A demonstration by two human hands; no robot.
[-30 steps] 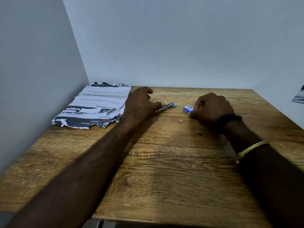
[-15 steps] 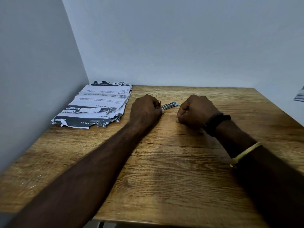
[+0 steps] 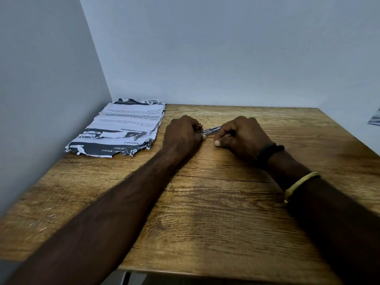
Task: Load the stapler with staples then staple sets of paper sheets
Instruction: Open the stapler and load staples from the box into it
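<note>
A wooden table [image 3: 205, 212] bears a ragged stack of printed sheets [image 3: 123, 126] far left.

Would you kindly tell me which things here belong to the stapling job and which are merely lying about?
Job: stapler, held between left hand and right hand; printed sheets.
Lying about: paper scrap at the view's right edge.
</note>
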